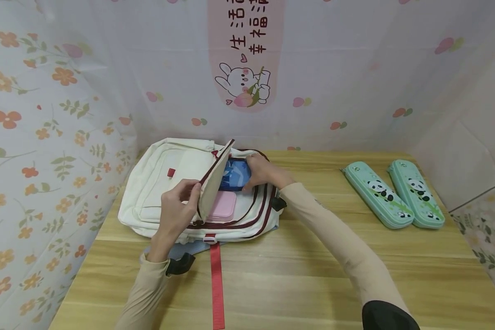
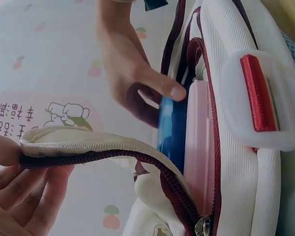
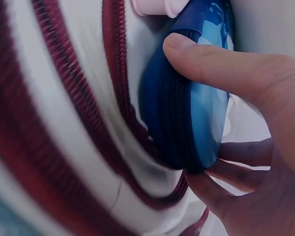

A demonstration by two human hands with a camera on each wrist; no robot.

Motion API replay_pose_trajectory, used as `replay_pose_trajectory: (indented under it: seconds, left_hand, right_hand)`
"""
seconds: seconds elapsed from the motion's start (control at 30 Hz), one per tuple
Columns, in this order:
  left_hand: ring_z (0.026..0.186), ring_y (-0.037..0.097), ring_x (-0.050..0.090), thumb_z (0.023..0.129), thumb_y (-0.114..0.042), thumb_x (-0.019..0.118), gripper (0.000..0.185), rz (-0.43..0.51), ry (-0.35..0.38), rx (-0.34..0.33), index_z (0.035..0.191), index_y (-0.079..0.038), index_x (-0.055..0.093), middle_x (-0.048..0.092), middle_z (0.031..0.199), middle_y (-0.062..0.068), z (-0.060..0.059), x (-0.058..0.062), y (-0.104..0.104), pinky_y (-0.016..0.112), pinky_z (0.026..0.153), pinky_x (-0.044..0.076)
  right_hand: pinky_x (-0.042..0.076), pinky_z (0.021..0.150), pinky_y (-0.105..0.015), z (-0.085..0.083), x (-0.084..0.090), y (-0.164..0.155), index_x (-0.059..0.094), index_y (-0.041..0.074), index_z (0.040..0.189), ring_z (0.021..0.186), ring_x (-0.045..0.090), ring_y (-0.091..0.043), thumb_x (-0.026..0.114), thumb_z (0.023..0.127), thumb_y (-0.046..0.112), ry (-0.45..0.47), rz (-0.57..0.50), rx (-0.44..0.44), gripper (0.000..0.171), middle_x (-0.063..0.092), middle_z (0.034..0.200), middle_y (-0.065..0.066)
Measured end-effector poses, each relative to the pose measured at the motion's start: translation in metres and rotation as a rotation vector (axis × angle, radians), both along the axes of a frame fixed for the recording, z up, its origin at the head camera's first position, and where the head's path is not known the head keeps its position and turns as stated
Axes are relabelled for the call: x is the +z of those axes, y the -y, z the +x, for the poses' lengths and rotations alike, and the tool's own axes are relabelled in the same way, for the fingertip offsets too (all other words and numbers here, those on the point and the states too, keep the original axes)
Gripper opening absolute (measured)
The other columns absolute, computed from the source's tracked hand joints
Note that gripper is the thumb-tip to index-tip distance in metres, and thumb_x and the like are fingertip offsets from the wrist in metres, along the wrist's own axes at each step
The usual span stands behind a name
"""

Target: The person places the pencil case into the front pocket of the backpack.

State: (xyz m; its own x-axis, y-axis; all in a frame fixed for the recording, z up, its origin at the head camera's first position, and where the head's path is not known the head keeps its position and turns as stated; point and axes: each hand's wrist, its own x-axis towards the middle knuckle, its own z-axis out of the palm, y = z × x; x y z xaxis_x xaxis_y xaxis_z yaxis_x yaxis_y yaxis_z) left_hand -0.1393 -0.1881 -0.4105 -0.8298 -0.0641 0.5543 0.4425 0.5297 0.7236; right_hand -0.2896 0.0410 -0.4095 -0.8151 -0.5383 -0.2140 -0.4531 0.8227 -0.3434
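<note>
A white backpack (image 1: pixel 156 169) with dark red zippers lies on the table, its front pocket unzipped. My left hand (image 1: pixel 179 206) pinches the edge of the pocket flap (image 2: pixel 103 140) and holds it raised. With thumb and fingers, my right hand (image 1: pixel 265 172) grips the end of a blue zippered case (image 1: pixel 235 174), which lies in the open pocket. Beside it in the pocket is a pink flat box (image 1: pixel 223 205). In the right wrist view, the thumb (image 3: pixel 211 61) presses near the case's zipper, and the other fingers curl under its end.
Two mint-green panda pencil cases (image 1: pixel 377 195) lie side by side at the table's right. A red strap (image 1: pixel 217 284) hangs from the backpack toward the table's front edge. Patterned cloth (image 1: pixel 338 68) stands behind the wooden table (image 1: pixel 305 275).
</note>
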Motion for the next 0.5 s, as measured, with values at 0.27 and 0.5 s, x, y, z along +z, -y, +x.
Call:
replay_pose_trajectory:
  seconds: [0.27,0.5]
  left_hand:
    - [0.064,0.017,0.068,0.095,-0.004,0.067,0.008,-0.009,-0.002,-0.008,0.097,0.002,0.072,0.072,0.076,0.010,0.000,0.003,-0.005,0.007,0.068,0.049]
    - [0.063,0.018,0.068,0.095,-0.004,0.067,0.008,-0.032,-0.001,0.017,0.096,0.001,0.072,0.073,0.076,0.010,0.001,0.004,-0.002,0.006,0.068,0.048]
  right_hand:
    - [0.041,0.113,-0.042,-0.003,-0.008,0.009,0.041,-0.006,0.147,0.136,0.047,-0.036,0.090,0.073,0.041,-0.004,0.006,0.013,0.101,0.046,0.148,-0.024]
    - [0.034,0.119,-0.045,0.002,0.004,-0.004,0.029,-0.006,0.155,0.146,0.036,-0.037,0.086,0.080,0.037,0.017,-0.020,0.017,0.103,0.038,0.157,-0.025]
